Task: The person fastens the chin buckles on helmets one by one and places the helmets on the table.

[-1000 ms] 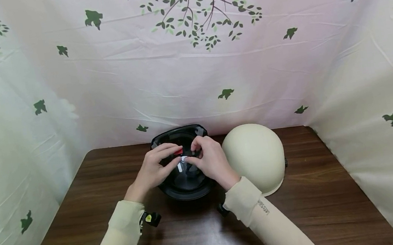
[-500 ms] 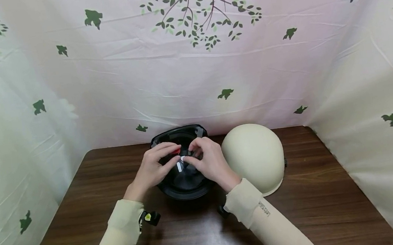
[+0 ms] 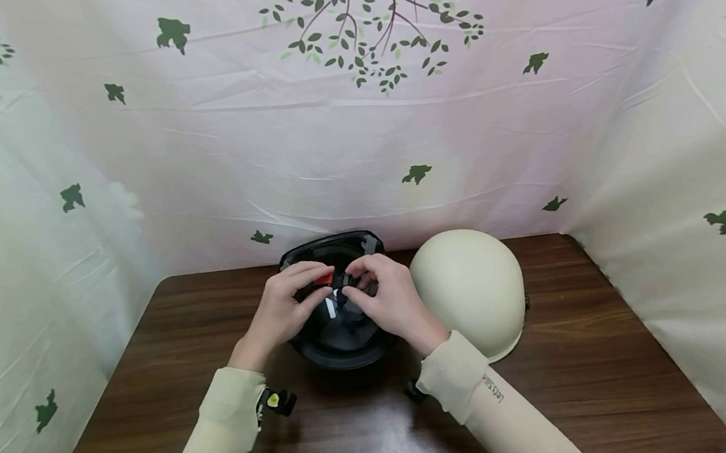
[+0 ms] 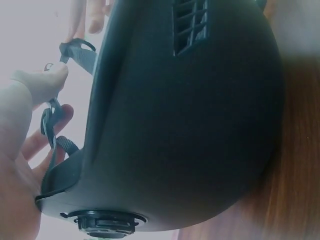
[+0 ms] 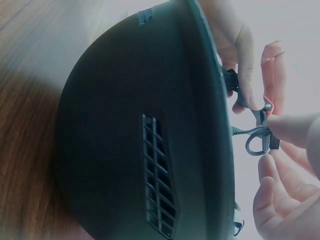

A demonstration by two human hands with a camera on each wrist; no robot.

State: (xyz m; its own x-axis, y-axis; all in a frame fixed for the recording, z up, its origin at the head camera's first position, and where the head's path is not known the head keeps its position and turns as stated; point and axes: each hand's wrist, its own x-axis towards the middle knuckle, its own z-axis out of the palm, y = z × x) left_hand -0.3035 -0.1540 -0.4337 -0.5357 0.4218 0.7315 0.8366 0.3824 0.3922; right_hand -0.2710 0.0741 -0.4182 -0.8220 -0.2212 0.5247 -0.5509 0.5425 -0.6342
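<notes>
A black helmet rests upside down on the table, its open side facing up. My left hand grips the chin strap by the buckle with a red part, above the helmet opening. Opposite it, my right hand pinches the strap between thumb and fingers. In the right wrist view, the dark strap loops between the fingertips of both hands. The left wrist view shows the left thumb on the strap, with a dark slider below it. A white label shows inside the helmet.
A cream helmet sits dome up at the right, close by my right wrist. The wooden table reaches back to a white cloth backdrop printed with leaves and birds. Wrist cameras are strapped at both cuffs.
The right fingertips and thumb have shifted slightly along the strap, and the white bit seen between the thumbs is less visible. The left hand and both helmets stay nearly in place.
</notes>
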